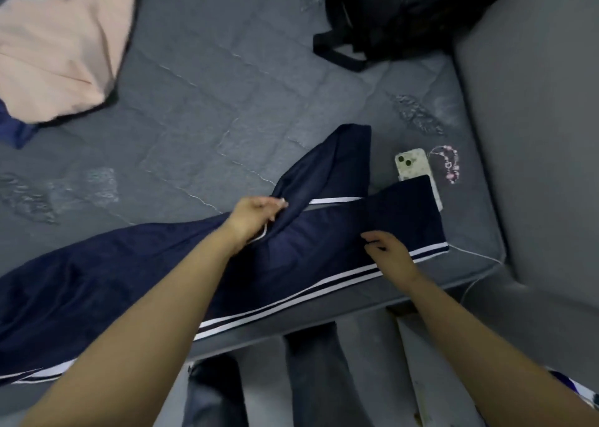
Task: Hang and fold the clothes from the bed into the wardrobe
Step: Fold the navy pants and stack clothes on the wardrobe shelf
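Observation:
Navy track pants (136, 271) with white side stripes lie along the near edge of the grey bed (210, 108). My left hand (254, 215) pinches a raised fold of the navy fabric near the waist, lifting it off the bed. My right hand (389, 254) rests on the pants close to the striped edge, its fingers curled into the cloth. A peach garment (64, 44) lies crumpled at the far left, over a bit of blue fabric (16, 131).
A black backpack (405, 11) sits at the far right of the bed. A white phone (411, 167) with a pink bead strap (449, 164) lies beside the pants, partly under them. A grey padded wall (534, 134) bounds the right side. Floor shows below the bed edge.

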Demonstrator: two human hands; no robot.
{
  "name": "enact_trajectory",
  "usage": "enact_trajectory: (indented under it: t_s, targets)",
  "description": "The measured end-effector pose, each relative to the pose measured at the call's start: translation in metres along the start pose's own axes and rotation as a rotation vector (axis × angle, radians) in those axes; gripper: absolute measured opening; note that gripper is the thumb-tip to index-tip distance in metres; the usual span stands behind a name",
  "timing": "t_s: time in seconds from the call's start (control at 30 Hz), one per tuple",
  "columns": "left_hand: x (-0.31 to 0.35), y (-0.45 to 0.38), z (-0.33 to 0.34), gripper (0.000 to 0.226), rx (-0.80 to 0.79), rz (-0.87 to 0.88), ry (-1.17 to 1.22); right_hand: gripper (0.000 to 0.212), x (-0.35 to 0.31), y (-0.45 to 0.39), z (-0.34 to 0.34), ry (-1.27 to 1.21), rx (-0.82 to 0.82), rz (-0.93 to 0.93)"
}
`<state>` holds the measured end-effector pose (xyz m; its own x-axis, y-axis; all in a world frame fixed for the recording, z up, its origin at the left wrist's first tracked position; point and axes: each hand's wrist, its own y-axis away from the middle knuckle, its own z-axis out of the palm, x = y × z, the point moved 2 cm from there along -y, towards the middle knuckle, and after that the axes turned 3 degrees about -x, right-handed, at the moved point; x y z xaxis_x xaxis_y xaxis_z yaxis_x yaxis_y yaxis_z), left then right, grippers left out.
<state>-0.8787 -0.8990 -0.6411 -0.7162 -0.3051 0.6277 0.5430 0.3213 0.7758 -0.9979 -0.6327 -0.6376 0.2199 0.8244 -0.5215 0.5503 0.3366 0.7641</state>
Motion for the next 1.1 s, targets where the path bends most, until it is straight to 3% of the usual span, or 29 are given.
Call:
enact_trajectory:
  t_s: [0.07,0.17,0.23,0.3,0.37,0.47,0.53,0.57,0.63,0.67,0.7,0.77,0.87,0.97,1.1]
  targets:
    - [-0.016,0.003,0.020,0.022,0.131,0.037,-0.199,0.028,0.004,-0.001,-0.001,-0.126,0.017,0.042]
    - [-0.018,-0.008,0.021,0.042,0.464,0.011,-0.292,0.023,0.005,-0.010,-0.001,-0.281,0.051,0.099]
    - [-0.005,-0.025,0.021,0.061,0.500,-0.119,-0.252,0.023,0.006,-0.019,-0.003,-0.343,0.081,0.127]
    - [0.006,-0.040,0.021,0.052,0.390,-0.207,-0.165,0.023,0.008,-0.022,-0.003,-0.364,0.099,0.138]
    - [0.016,-0.044,0.031,0.024,0.195,-0.119,-0.135,0.024,0.011,-0.024,-0.003,-0.397,0.126,0.146]
    - [0.029,-0.024,0.057,0.010,-0.015,0.283,-0.404,0.028,0.009,-0.024,-0.004,-0.533,0.146,0.199]
    - [0.023,-0.001,0.084,0.010,-0.198,0.566,-0.618,0.044,0.006,-0.020,-0.010,-0.701,0.161,0.230]
    - [0.013,0.009,0.097,0.015,-0.329,0.616,-0.705,0.048,0.007,-0.017,-0.015,-0.772,0.202,0.231]
    - [-0.011,0.026,0.112,0.021,-0.527,0.527,-0.772,0.046,0.009,-0.008,-0.021,-0.861,0.324,0.246]
    - [-0.020,0.031,0.113,0.021,-0.536,0.450,-0.697,0.041,0.010,-0.004,-0.021,-0.859,0.391,0.244]
    - [-0.025,0.034,0.111,0.018,-0.478,0.386,-0.575,0.035,0.011,0.000,-0.021,-0.805,0.464,0.215]
    - [-0.029,0.033,0.096,0.019,-0.206,0.319,-0.359,0.028,0.006,0.005,-0.018,-0.599,0.582,0.051]
    - [-0.031,0.023,0.065,0.029,0.100,0.303,-0.303,0.028,-0.017,0.001,-0.011,-0.316,0.659,-0.217]
    - [-0.032,0.013,0.049,0.025,0.101,0.317,-0.453,0.035,-0.036,-0.016,0.003,-0.178,0.659,-0.234]
    - [-0.035,0.001,0.056,0.033,-0.015,0.362,-0.647,0.058,-0.043,-0.042,0.030,0.191,0.456,-0.058]
